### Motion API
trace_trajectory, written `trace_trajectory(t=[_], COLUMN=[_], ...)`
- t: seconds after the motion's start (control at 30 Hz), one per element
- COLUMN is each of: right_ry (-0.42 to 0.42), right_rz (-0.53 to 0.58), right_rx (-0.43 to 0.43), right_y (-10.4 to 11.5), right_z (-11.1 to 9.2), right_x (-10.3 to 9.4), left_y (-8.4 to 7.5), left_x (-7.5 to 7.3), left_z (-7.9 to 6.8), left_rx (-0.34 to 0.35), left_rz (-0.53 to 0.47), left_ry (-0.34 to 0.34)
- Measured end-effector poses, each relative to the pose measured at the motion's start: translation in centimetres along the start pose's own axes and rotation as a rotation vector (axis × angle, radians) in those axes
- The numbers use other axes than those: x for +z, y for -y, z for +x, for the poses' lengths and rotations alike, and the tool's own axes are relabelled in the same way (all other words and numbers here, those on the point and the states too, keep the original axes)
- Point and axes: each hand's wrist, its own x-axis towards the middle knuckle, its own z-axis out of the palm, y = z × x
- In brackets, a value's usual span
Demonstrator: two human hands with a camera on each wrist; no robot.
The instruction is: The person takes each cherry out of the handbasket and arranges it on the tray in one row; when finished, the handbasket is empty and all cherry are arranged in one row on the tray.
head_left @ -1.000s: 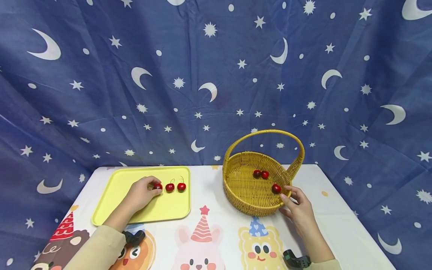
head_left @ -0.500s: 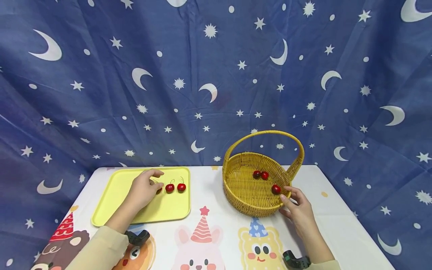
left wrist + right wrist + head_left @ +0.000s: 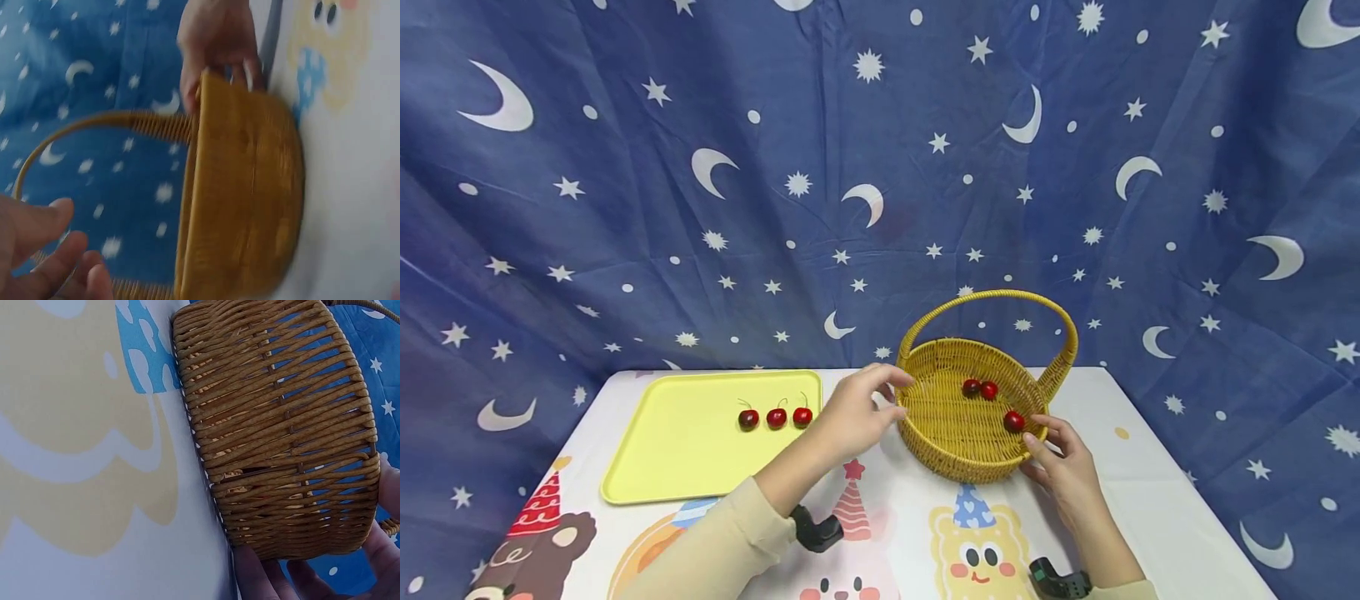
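Note:
My left hand (image 3: 857, 410) is at the left rim of a yellow wicker basket (image 3: 957, 433), its thumb and fingers spread apart with nothing between them. In the left wrist view, the left fingers (image 3: 59, 256) are slightly bent beside the basket's handle (image 3: 81, 125). My right hand (image 3: 1066, 473) grips the basket's right front rim, thumb at the edge and other fingers against the woven wall (image 3: 281, 437). Inside the basket lie two cherries side by side, one dark (image 3: 972, 387) and one red (image 3: 989, 390), and a third cherry (image 3: 1013, 422) near the right hand.
To the left, a yellow tray (image 3: 662, 442) bears three stemmed cherries in a row: a dark one (image 3: 748, 419), a middle one (image 3: 777, 417) and a right one (image 3: 802, 416). A cartoon-printed white tablecloth (image 3: 1165, 500) covers the table. Behind hangs a blue star-patterned curtain (image 3: 820, 275).
My left hand has let go of the dark cherry, leaving it on the tray, and has moved right to the basket. The right hand and the basket have stayed in place.

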Motion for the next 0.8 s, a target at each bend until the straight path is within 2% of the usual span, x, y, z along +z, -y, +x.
trace_trajectory(t=[0.13, 0.27, 0.4, 0.53, 0.7, 0.8], right_ry=[-0.002, 0.001, 0.003, 0.004, 0.008, 0.020], right_rz=[0.001, 0.010, 0.025, 0.037, 0.028, 0.034], right_rx=[-0.001, 0.002, -0.011, -0.019, -0.014, -0.016], right_y=[0.1, 0.0, 0.1, 0.1, 0.0, 0.0], right_z=[0.0, 0.0, 0.0, 0.0, 0.0, 0.0], right_x=[0.0, 0.0, -0.1, -0.1, -0.2, -0.1], left_y=[-1.1, -1.2, -1.2, -0.9, -0.7, -0.5], left_x=[4.1, 7.7, 10.4, 12.3, 14.3, 15.4], left_z=[2.1, 4.2, 6.3, 7.8, 8.8, 8.9], left_rx=[-0.015, -0.048, -0.068, -0.104, -0.131, -0.136], left_rz=[-0.022, 0.006, 0.032, 0.048, 0.058, 0.110], left_ry=[0.184, 0.301, 0.361, 0.427, 0.461, 0.464])
